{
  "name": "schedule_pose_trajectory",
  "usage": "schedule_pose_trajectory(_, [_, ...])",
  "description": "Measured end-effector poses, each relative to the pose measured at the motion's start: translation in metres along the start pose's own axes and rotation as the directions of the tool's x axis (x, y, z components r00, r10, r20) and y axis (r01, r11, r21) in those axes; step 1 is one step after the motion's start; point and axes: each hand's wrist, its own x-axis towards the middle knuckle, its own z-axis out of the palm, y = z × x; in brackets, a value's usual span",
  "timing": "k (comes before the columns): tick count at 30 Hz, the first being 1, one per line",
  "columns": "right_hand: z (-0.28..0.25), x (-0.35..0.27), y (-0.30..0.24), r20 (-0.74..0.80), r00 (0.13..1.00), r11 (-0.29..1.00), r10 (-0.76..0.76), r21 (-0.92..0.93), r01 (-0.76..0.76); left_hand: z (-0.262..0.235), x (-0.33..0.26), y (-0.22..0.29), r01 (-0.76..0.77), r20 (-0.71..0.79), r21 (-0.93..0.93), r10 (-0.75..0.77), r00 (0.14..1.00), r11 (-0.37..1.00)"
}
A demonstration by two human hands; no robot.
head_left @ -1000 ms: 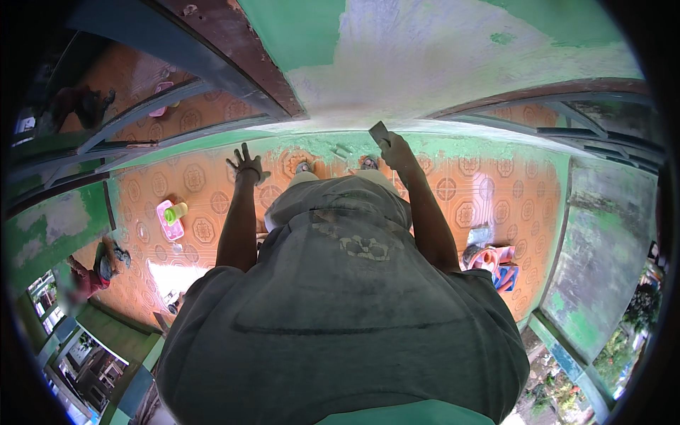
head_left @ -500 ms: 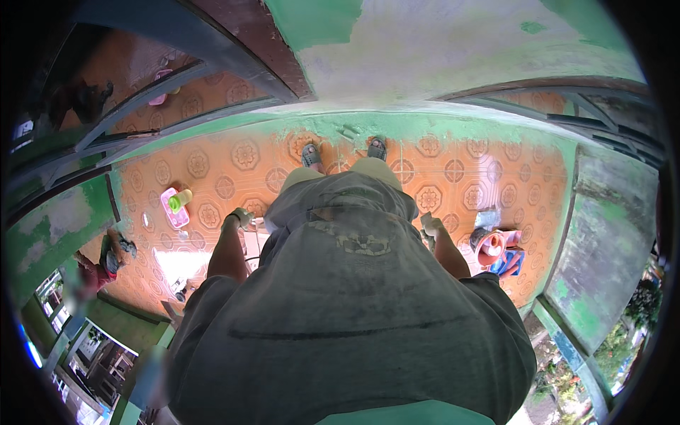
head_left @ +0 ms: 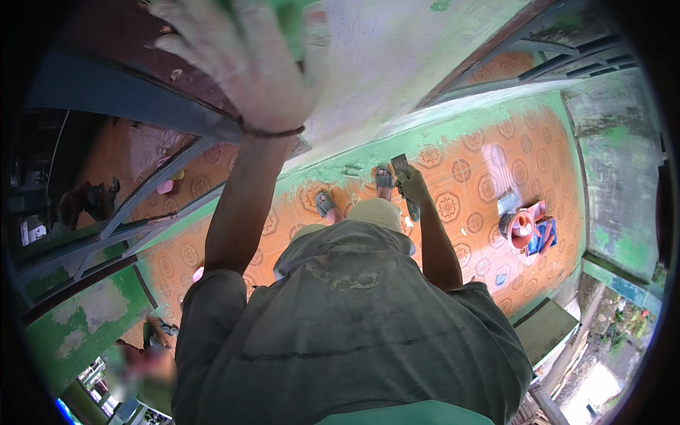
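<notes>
My left hand (head_left: 265,78) is raised high before the wall, fingers spread and a little blurred, with a dark band around the wrist. Nothing is in it; whether the palm touches the wall cannot be told. The wall (head_left: 375,78) behind it carries patches of green paint and a pale, whitish area. Lower down and to the right, my right hand (head_left: 414,185) is closed around a putty knife (head_left: 400,163). Its flat, dark blade points up past the fingers, and the handle end shows below the fist.
A reddish bucket (head_left: 520,230) stands on the orange patterned tile floor (head_left: 460,170) at the right, beside a blue container (head_left: 545,234). Dark-framed windows (head_left: 163,170) flank the wall at left. Partly visible at the lower left is another person (head_left: 152,354), blurred.
My left hand has risen from beside my hip to the wall. My right hand has come forward, showing the putty knife. The whole view has turned.
</notes>
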Motion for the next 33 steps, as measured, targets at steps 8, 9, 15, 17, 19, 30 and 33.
schedule_pose_trajectory(8, [0.002, -0.069, 0.145, -0.037, 0.954, 0.954, 0.298, 0.045, -0.297, 0.047, -0.191, 0.005, -0.229, 0.699, -0.394, 0.128, -0.703, 0.89])
schedule_pose_trajectory(9, [-0.002, -0.078, 0.17, -0.054, 0.957, 0.956, 0.286, 0.081, -0.282, 0.044, -0.18, 0.015, -0.117, 0.776, -0.356, 0.223, -0.59, 0.927])
schedule_pose_trajectory(15, [-0.029, -0.096, 0.244, -0.113, 0.961, 0.945, 0.254, -0.184, -0.271, -0.002, 0.051, 0.041, -0.339, 0.031, -0.044, 0.341, 0.94, 0.94])
schedule_pose_trajectory(17, [-0.045, -0.094, 0.235, -0.12, 0.926, 0.934, 0.357, 0.04, -0.355, -0.009, 0.102, 0.045, -0.342, 0.039, 0.063, 0.34, 0.94, 0.938])
schedule_pose_trajectory(19, [-0.06, -0.09, 0.219, -0.167, 0.898, 0.914, 0.406, 0.078, -0.399, 0.01, 0.109, 0.047, -0.302, 0.119, 0.173, 0.285, 0.951, 0.937])
schedule_pose_trajectory(30, [-0.146, -0.052, 0.202, -0.196, 0.911, 0.924, 0.361, 0.209, -0.321, 0.08, -0.02, 0.073, -0.633, 0.581, 0.214, 0.425, 0.695, 0.744])
schedule_pose_trajectory(33, [-0.156, -0.04, 0.193, -0.174, 0.929, 0.929, 0.326, 0.243, -0.281, 0.062, 0.085, 0.085, -0.401, 0.293, 0.418, 0.297, 0.909, 0.815])
